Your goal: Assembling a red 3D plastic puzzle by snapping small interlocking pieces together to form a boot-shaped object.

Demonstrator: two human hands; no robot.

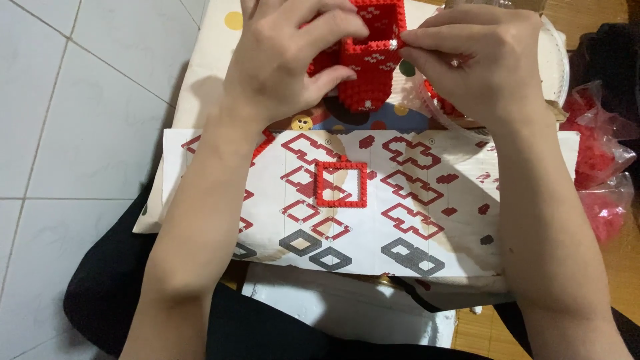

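Two hands work on a red brick tower above a printed sheet.

The sheet [400, 220] lies nearest the body, below both grips, a red square frame [341, 184] resting on it. The tower [371, 60] stands between the hands, long axis running away from the body. Left hand [283, 60] wraps its side, grip closed on it; right hand [477, 63] pinches at its top rim, fingertips shut, seemingly on a tiny piece.

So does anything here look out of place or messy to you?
Mostly tidy. One oddity: a loose square red brick frame lies on top of the instruction sheet, covering part of the diagrams. Both hands, left hand and right hand, grip the red brick tower, which looks intact.
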